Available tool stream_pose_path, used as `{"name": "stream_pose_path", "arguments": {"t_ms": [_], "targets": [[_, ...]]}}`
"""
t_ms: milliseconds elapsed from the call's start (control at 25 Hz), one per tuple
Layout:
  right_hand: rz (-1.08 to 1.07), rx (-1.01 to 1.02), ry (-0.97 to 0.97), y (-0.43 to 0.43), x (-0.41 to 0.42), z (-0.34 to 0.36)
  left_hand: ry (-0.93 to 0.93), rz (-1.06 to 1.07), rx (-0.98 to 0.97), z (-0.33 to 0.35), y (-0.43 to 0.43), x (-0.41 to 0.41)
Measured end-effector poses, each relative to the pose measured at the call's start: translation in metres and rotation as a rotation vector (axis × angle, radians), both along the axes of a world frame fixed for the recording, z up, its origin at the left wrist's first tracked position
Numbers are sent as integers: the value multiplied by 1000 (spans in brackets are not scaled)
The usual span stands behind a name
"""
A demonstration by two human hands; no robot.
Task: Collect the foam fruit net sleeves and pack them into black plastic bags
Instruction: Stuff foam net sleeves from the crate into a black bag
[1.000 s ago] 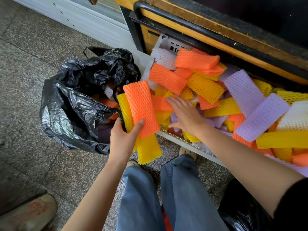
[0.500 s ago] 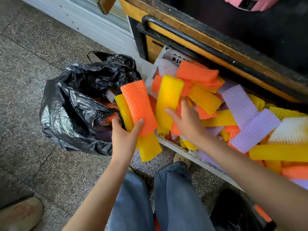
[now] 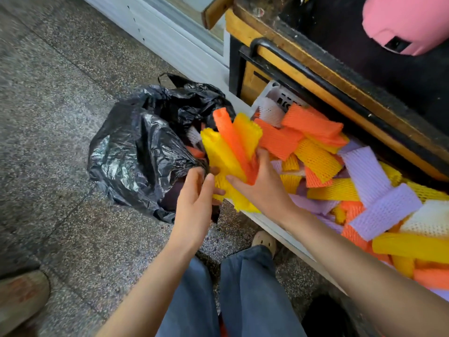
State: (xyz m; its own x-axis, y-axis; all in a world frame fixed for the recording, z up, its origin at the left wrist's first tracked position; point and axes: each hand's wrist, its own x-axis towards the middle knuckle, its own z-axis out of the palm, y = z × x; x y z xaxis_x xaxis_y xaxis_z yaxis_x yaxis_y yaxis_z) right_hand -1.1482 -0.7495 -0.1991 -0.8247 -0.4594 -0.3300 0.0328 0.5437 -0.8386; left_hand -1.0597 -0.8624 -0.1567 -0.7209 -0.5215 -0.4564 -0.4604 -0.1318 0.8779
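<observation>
My right hand (image 3: 262,188) clasps the sleeve bundle (image 3: 226,152), its long axis tipped toward the black bag (image 3: 136,152). My left hand (image 3: 194,203) is nearer the bag; can't tell its hold.

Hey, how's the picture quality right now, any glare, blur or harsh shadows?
Head view: soft daylight, no harsh shadows; white glare patches on the black bag; the left hand and the sleeves gripped by the right hand are slightly motion-smeared; the shoe at the lower left corner is soft.
</observation>
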Motion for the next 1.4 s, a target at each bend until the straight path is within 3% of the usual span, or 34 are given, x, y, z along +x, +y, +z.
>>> {"name": "stream_pose_path", "arguments": {"t_ms": [120, 200, 360, 440, 560, 720, 840, 920, 1000, 1080, 1160, 1280, 1400], "targets": [[21, -15, 121, -6, 2, 16, 34, 67, -170, 11, -32, 14], [150, -17, 169, -17, 4, 28, 63, 138, -273, 18, -58, 26], [520, 245, 146, -68, 13, 32, 127, 243, -324, 27, -96, 56], [564, 311, 133, -103, 13, 20, 138, 262, -333, 30, -103, 72], [435, 282, -15, -158, 14, -1, 107, 290, -329, 29, -112, 102], [-20, 105, -299, -221, 44, -21, 69, 406, -225, 23, -128, 146], [4, 26, -223, -247, 86, -39, 45, 440, -206, 16, -139, 172], [306, 111, -61, -244, 117, -44, 26, 441, -226, 9, -150, 186], [555, 243, 451, -218, 128, -48, 13, 445, -224, 1, -160, 196], [536, 309, 980, -187, 118, -53, 6, 446, -214, -4, -166, 202], [434, 476, 1112, -157, 95, -62, 11, 439, -203, -6, -170, 204], [323, 686, 914, -136, 60, -67, 14, 435, -193, -11, -174, 208], [295, 573, 506, -140, 46, -69, 9, 447, -202, -19, -177, 211]]}}
